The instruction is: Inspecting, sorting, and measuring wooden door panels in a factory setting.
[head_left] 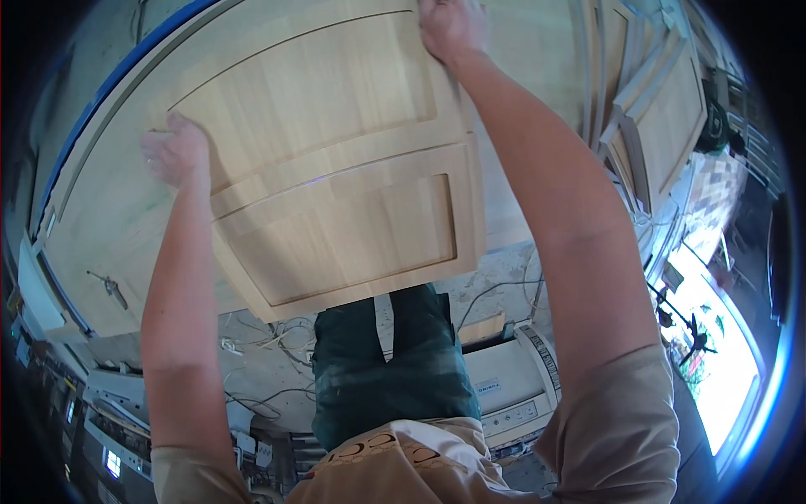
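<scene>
I am holding two pale wooden cabinet doors [336, 176], stacked flat, out ahead over the large board [109, 244] on the counter. My left hand [176, 151] is gripping the stack's left edge; my right hand [453, 29] is clamping the far right corner. Long axis is running near-to-far, tilted rightward. Left hand is sitting nearer me; white machine [512, 386] is below.

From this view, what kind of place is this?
Likely a woodworking shop: both hands grip an unfinished wooden cabinet door, more framed panels lean at right, and cables trail over a dusty floor.
</scene>
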Demonstrator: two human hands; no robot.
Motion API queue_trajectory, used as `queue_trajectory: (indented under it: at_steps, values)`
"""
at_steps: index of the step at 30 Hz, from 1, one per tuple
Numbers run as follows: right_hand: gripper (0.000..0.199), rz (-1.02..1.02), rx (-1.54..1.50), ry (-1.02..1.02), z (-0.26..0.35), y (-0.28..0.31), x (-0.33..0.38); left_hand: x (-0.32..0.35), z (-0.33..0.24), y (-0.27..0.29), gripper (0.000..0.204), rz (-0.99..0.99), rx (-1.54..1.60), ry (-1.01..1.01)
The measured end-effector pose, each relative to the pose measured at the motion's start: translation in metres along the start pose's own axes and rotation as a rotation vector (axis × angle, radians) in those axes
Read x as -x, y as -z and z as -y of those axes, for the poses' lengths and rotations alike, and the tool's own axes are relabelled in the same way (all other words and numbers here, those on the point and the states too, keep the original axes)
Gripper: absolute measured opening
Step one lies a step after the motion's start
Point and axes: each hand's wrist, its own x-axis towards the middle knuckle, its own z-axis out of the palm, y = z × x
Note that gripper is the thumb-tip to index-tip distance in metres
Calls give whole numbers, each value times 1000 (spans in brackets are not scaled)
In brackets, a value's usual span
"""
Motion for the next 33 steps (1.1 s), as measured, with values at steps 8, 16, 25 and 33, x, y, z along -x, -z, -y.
queue_trajectory:
  at_steps: [8,16,25,33]
  values:
    - [28,-29,-33,25,0,6,0,-8,11,-8,66,-17,-9,-38]
    - [30,11,-72,-48,0,11,3,-7,10,-3,69,-1,60,-16]
    - [37,42,-377,-129,-21,19,5,-7,9,-2,63,18,162,44]
    - [49,67,-315,-211,-17,52,57,-4,5,6,61,21,215,80]
